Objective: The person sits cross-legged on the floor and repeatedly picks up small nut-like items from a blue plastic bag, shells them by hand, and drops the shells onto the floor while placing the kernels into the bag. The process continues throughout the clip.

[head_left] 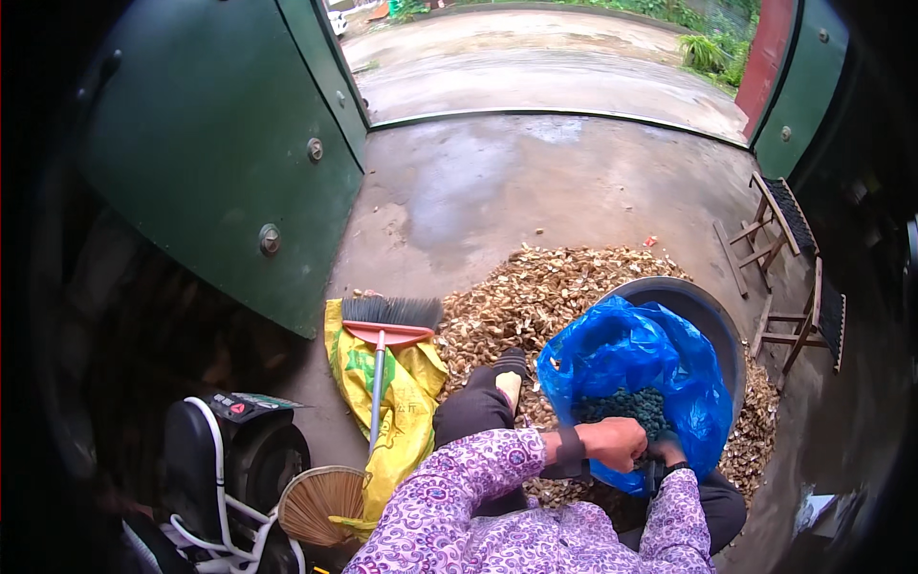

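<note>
- Our left hand (612,442) sits curled at the near rim of the blue plastic bag (631,368); we cannot tell whether it holds anything.
- The dark green seeds (626,407) lie just beyond its knuckles, inside the bag.
- Our right hand (666,450) is mostly hidden behind the left, just beside it, its grip unclear.
- The bag lines a grey basin (712,316), amid husks (535,292) on the floor.

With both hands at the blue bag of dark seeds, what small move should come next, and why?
Probably lift the left hand clear with its pinch of seeds: it is closed at the blue bag mouth, the right hand is mostly hidden behind it, and husks already cover the floor.
</note>
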Tool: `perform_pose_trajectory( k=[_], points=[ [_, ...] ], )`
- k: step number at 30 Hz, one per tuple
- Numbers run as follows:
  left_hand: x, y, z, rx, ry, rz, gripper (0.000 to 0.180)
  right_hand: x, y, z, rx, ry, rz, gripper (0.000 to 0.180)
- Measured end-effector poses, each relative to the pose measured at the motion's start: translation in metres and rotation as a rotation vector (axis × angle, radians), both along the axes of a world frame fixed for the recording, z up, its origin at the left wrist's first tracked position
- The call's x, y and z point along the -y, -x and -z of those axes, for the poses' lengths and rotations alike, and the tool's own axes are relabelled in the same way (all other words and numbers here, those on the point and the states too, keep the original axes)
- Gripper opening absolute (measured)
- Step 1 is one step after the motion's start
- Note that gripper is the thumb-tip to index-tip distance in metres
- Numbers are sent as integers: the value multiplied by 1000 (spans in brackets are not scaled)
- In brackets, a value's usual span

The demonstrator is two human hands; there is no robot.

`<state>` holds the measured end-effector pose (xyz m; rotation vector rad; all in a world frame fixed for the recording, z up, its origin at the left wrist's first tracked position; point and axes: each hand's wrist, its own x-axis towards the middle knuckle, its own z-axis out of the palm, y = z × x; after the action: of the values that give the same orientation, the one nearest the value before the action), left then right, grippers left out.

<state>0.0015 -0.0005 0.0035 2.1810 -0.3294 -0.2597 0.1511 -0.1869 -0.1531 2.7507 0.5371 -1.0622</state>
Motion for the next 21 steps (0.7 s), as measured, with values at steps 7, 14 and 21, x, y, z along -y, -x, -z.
perform_pose_trajectory(
  k=[7, 14, 21],
  points=[
    [-32, -3, -35, -103, 149, -80, 15, 27, 24, -2, -306, -548, 102, 53],
    [-62, -11, -63, -26, 305, -323, 22, -38, 40, -53, -213, -533, 1, 48],
    [-61, -12, -62, -70, 427, -387, 24, -38, 49, -97, -611, -788, 628, 44]
  ],
)
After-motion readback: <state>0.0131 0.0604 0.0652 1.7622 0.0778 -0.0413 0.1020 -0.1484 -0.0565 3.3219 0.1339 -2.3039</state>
